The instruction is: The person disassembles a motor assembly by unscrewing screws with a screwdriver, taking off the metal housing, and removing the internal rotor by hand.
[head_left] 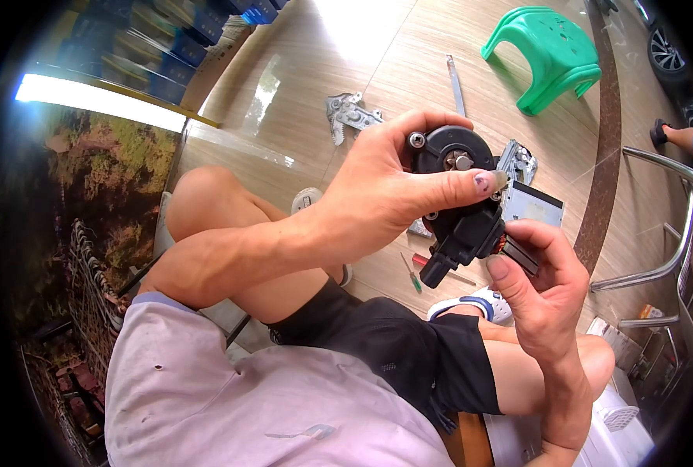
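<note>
My left hand (397,175) is closed around a black motor gear housing (446,148), its thumb lying across the round face. Screws sit at the housing's edges, and a connector socket (440,267) juts out at its lower end. Between the thumb and fingers of my right hand (545,284) is a motor armature (519,255) with a metal core and copper windings. Its winding end meets the lower right side of the housing; whether it sits inside is hidden. Both parts are held up above my lap.
On the tiled floor lie a metal bracket mechanism (354,117), a long metal strip (456,86), a flat grey box (537,204) and a green-handled screwdriver (416,282). A green stool (549,50) stands beyond. A metal-framed chair (658,272) and another person's foot (659,134) are at right.
</note>
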Demonstrator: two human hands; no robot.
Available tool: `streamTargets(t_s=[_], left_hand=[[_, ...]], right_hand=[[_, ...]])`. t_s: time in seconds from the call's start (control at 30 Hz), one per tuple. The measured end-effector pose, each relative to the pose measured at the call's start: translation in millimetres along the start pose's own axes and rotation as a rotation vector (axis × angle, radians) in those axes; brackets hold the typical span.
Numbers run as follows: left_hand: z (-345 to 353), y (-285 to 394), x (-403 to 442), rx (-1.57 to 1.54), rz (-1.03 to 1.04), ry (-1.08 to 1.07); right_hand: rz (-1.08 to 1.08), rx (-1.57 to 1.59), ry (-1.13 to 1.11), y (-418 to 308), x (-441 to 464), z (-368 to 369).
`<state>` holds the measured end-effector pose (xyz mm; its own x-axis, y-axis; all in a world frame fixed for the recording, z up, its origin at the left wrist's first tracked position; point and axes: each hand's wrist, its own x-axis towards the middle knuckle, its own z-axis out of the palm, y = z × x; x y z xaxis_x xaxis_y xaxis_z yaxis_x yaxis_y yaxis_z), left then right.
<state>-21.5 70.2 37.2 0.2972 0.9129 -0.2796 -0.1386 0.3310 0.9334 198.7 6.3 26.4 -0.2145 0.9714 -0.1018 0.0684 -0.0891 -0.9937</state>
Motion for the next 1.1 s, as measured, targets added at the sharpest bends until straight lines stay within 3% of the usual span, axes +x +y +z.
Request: streamTargets(t_s=[0.3, 0.5, 0.8, 1.1], left_hand=[[3.0, -2.1, 0.0, -0.010, 0.048, 0.002], [2.1, 0.2, -0.7, 0.003, 0.009, 0.017], [3.7, 0.8, -0.6, -0.017, -0.011, -0.006], [-2.4, -6.9, 1.2, -0.019, -0.033, -0.070]], right_hand=[[0.298, 0.152, -0.074, -11.8, 3.2, -8.0], [-0.031, -0.042, -0.013, 0.0, 0.7, -1.3], [0.160, 0.051, -0.066, -3.2, 1.5, -4.1], [0.189, 0.117, -0.072, -0.5, 1.4, -5.0]])
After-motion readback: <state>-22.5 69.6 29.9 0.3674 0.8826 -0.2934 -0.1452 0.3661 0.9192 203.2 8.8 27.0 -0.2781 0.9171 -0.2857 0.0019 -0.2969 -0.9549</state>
